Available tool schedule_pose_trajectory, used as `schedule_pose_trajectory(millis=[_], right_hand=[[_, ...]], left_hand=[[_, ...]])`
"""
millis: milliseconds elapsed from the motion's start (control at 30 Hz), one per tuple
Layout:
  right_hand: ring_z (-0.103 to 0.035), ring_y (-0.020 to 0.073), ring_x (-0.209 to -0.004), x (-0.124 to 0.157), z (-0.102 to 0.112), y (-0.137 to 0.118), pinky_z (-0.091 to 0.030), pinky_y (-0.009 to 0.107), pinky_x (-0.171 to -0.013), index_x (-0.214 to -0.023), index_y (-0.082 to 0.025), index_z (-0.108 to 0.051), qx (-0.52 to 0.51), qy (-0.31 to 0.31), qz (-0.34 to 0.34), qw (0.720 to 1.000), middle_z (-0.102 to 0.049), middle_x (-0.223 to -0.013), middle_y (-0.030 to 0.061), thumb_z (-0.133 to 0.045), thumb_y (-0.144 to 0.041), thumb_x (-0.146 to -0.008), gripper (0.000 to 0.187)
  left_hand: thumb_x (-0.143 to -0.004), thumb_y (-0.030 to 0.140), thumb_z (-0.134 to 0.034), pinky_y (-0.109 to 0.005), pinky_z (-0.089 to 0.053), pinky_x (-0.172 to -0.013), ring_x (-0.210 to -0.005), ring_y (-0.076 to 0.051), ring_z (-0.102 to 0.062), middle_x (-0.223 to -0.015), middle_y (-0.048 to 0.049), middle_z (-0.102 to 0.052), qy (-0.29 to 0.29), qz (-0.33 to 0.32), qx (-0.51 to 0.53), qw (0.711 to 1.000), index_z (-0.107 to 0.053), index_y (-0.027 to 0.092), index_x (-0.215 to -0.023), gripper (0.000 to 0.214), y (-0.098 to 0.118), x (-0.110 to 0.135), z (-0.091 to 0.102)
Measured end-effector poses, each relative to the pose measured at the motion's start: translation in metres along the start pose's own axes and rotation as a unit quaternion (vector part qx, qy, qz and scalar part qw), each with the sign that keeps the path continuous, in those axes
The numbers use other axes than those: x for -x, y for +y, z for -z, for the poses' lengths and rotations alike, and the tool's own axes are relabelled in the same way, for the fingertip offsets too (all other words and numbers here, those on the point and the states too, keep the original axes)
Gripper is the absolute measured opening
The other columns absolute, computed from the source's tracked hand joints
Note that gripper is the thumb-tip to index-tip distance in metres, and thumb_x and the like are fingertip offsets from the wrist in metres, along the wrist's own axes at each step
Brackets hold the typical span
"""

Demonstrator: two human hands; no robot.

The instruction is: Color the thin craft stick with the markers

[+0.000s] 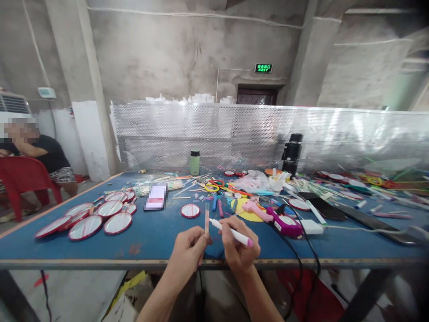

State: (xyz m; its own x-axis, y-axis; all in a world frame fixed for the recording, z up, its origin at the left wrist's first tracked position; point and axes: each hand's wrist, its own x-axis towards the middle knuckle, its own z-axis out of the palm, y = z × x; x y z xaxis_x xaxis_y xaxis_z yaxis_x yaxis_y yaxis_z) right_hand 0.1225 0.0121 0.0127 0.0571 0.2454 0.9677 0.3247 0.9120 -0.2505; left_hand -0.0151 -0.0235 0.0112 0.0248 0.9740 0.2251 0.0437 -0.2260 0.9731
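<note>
My left hand [189,250] is closed in a pinch on a thin pink stick [207,219] that stands upright above the front edge of the blue table [150,237]. Right beside it, my right hand [237,248] grips a white marker pen with a pink end [233,232], its tip pointing left at the stick. Both hands hover just over the table's near edge.
Several red-rimmed round discs [94,217] lie at the left, one more disc [190,210] ahead of my hands. A phone [156,197], a green bottle [195,163], scissors [214,184], a pink glue gun [284,222] with black cable and scattered sticks fill the table. A person sits at far left on a red chair [20,179].
</note>
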Motion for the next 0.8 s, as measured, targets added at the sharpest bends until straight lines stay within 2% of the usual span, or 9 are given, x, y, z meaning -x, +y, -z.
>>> schedule_pose_trajectory(millis=[200, 367, 500, 667, 733, 800], right_hand=[[-0.054, 0.009, -0.044, 0.002, 0.002, 0.007, -0.042, 0.021, -0.042, -0.083, -0.02, -0.07, -0.097, 0.024, -0.143, 0.985, -0.063, -0.063, -0.0015, -0.057, -0.023, -0.096, 0.018], [-0.053, 0.0082, -0.038, -0.015, 0.002, 0.019, -0.042, 0.02, -0.037, -0.085, -0.018, -0.07, -0.169, 0.02, -0.265, 0.949, -0.064, -0.058, -0.0015, -0.064, -0.04, -0.092, 0.024], [-0.052, 0.0081, -0.037, -0.024, 0.006, 0.034, -0.039, 0.019, -0.035, -0.085, -0.016, -0.07, -0.229, 0.016, -0.346, 0.91, -0.065, -0.059, -0.0002, -0.075, -0.049, -0.082, 0.033], [-0.053, 0.0081, -0.037, -0.018, 0.019, 0.033, -0.038, 0.019, -0.034, -0.089, -0.015, -0.072, -0.275, -0.008, -0.413, 0.868, -0.068, -0.067, 0.0014, -0.081, -0.049, -0.075, 0.038], [-0.054, 0.0084, -0.039, -0.015, 0.025, 0.03, -0.039, 0.019, -0.035, -0.091, -0.016, -0.072, -0.298, -0.012, -0.423, 0.855, -0.069, -0.069, 0.0016, -0.081, -0.048, -0.076, 0.036], [-0.055, 0.0089, -0.042, -0.016, 0.03, 0.028, -0.039, 0.02, -0.036, -0.092, -0.017, -0.072, -0.321, -0.006, -0.423, 0.848, -0.069, -0.071, 0.0015, -0.079, -0.047, -0.078, 0.035]], left_hand=[[-0.08, 0.059, -0.063, -0.018, -0.021, -0.035, -0.029, -0.006, -0.034, -0.039, 0.0068, -0.048, 0.017, 0.012, 0.029, 0.999, -0.062, 0.017, -0.072, 0.043, -0.005, -0.005, 0.002], [-0.076, 0.056, -0.068, -0.017, -0.023, -0.034, -0.029, -0.006, -0.045, -0.048, 0.0024, -0.061, 0.015, 0.033, 0.079, 0.996, -0.063, 0.015, -0.075, 0.042, -0.006, -0.016, 0.005], [-0.069, 0.058, -0.075, -0.018, -0.03, -0.034, -0.032, -0.01, -0.054, -0.051, -0.0001, -0.065, -0.012, 0.048, 0.116, 0.992, -0.063, 0.014, -0.075, 0.046, -0.007, -0.025, 0.005], [-0.07, 0.054, -0.076, -0.018, -0.031, -0.035, -0.036, -0.01, -0.057, -0.056, -0.0007, -0.068, -0.043, 0.045, 0.151, 0.987, -0.063, 0.014, -0.08, 0.043, -0.014, -0.036, -0.007], [-0.071, 0.057, -0.072, -0.019, -0.027, -0.033, -0.034, -0.011, -0.055, -0.057, -0.0003, -0.067, -0.034, 0.035, 0.157, 0.986, -0.062, 0.016, -0.08, 0.043, -0.016, -0.041, -0.015], [-0.072, 0.057, -0.067, -0.02, -0.03, -0.035, -0.036, -0.011, -0.054, -0.055, 0.0014, -0.064, 0.004, 0.016, 0.143, 0.99, -0.059, 0.018, -0.077, 0.041, -0.017, -0.047, -0.021]])
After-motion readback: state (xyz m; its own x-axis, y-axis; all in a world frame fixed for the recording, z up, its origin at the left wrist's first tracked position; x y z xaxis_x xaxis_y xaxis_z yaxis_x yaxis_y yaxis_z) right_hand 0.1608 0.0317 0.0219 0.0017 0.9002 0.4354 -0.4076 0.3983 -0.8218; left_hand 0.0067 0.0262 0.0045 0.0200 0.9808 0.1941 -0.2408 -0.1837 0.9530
